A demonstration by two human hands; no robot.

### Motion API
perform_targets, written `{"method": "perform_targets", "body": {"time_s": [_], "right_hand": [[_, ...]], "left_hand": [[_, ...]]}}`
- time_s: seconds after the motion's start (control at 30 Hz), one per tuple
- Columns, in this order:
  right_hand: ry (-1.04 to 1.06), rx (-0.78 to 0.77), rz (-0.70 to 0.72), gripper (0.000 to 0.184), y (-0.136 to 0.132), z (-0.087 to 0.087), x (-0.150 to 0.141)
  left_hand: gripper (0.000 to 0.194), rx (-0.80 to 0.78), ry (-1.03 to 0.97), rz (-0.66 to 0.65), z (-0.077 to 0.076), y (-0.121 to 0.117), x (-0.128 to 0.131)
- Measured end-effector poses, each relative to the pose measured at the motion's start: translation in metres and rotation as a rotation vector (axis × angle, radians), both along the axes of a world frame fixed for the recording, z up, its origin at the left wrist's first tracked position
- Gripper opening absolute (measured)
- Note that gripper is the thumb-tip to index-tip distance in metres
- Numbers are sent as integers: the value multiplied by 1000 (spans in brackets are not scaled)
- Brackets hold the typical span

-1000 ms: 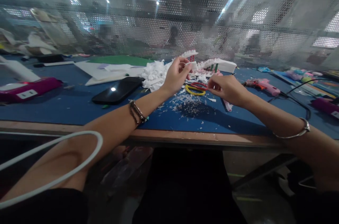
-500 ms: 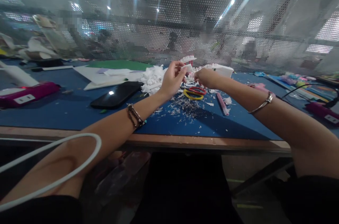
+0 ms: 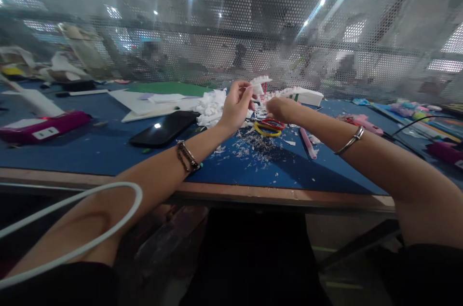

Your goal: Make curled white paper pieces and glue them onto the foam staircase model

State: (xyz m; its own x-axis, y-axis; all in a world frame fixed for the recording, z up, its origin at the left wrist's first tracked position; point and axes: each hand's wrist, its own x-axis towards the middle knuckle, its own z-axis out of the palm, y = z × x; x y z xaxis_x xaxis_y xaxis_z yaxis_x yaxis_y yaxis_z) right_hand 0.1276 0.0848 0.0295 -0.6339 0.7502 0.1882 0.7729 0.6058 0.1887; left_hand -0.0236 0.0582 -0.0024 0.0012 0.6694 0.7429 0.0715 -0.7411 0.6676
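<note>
My left hand (image 3: 236,104) is raised over the blue table (image 3: 90,151) and pinches a small white foam piece (image 3: 257,89) between thumb and fingers. My right hand (image 3: 281,108) is close beside it, fingers curled toward the same piece; what it grips is hidden. Just below both hands lie a red and a yellow ring (image 3: 268,126) among white shavings (image 3: 253,144). A heap of white scraps (image 3: 212,103) sits left of my left hand.
A black phone (image 3: 162,128) lies left of the scraps, with white sheets (image 3: 152,103) behind it. A pink stick (image 3: 306,142) lies right of the rings. A pink glue gun (image 3: 361,122) and black cables are at right; a magenta box (image 3: 43,127) at left. A perforated screen stands behind the table.
My right hand has moved from the rings up and left to meet my left hand at the white piece. My left hand stayed nearly in place.
</note>
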Motion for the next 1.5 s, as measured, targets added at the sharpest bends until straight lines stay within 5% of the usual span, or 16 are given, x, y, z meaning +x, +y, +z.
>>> {"method": "perform_targets", "body": {"time_s": [0.23, 0.5, 0.8, 1.03, 1.17, 1.37, 1.5], "right_hand": [[-105, 88, -77, 34, -14, -1, 4], [-185, -33, -120, 41, -37, -1, -9], [-162, -51, -191, 32, -41, -13, -11], [-35, 42, -202, 31, -45, 5, 7], [38, 48, -229, 27, -52, 14, 25], [113, 3, -243, 23, -73, 9, 41], [284, -43, -172, 35, -88, 3, 45]], "left_hand": [[20, -2, 31, 47, -3, 5, -3], [7, -78, -53, 37, 2, 0, 0], [6, -114, -120, -23, 8, -7, 2], [22, 8, -214, -100, 18, -6, -9], [16, -12, -277, -117, 27, -9, -14], [4, -65, -359, -167, 30, -12, -13], [6, -132, -368, -182, 29, -15, -10]]}}
